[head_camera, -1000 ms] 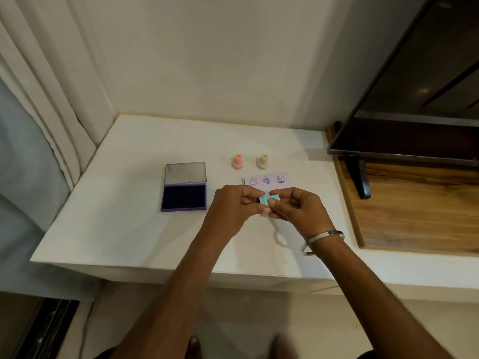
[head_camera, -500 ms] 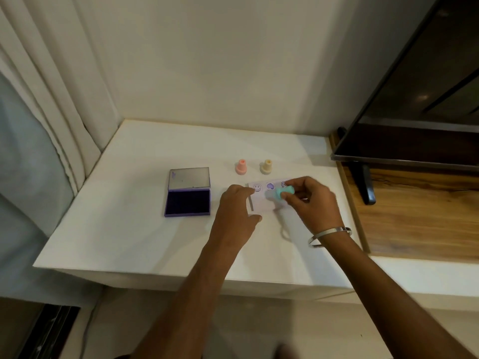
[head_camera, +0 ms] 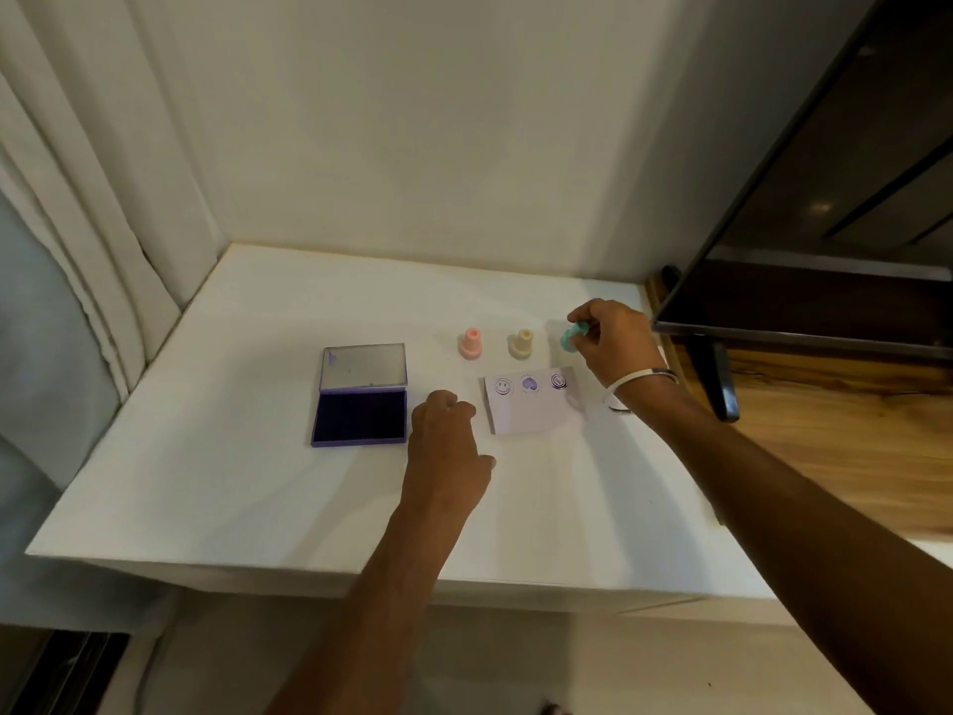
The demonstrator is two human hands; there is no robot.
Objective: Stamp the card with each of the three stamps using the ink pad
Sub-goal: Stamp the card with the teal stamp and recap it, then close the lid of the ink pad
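We hold the teal stamp (head_camera: pixel 571 339) pinched in our right hand (head_camera: pixel 611 337), just right of the yellow stamp (head_camera: pixel 521 344) and pink stamp (head_camera: pixel 470 344), above the tabletop (head_camera: pixel 232 482). Its long axis tilts, face toward lower left. The card (head_camera: pixel 531 410) lies just nearer us, bearing three prints. Our left hand (head_camera: pixel 446 446) hangs loosely curled, grasping nothing, between card and open ink pad (head_camera: pixel 361 415). The setting-down spot likely lies directly beneath.

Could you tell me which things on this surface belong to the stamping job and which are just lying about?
Job: card, ink pad, pink stamp, yellow stamp, teal stamp held in the right hand.

Lying about: television, curtain.
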